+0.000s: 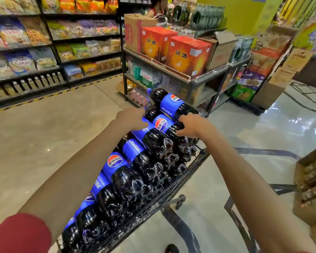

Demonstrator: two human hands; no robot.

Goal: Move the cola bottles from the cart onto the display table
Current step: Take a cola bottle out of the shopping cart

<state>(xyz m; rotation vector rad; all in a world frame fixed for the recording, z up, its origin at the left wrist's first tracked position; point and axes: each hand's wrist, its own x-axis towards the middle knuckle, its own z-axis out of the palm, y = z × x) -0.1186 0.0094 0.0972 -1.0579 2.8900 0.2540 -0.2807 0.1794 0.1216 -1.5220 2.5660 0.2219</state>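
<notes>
Several large cola bottles (135, 172) with blue labels lie stacked on their sides in a black wire cart (193, 168) that runs from bottom left toward the centre. My left hand (133, 118) and my right hand (192, 125) both grip one cola bottle (162, 123) near the far end of the stack, left at its neck side, right at its base side. Another bottle (169, 101) lies just beyond it. The display table (204, 79) is a grey metal rack behind the cart, holding red-orange boxes.
Red-orange boxes (188, 55) and cardboard cartons fill the rack's top shelf. Snack shelves (44, 42) line the left aisle. An open cardboard box (312, 181) of small bottles sits on the floor at right. Bare floor lies to the cart's left.
</notes>
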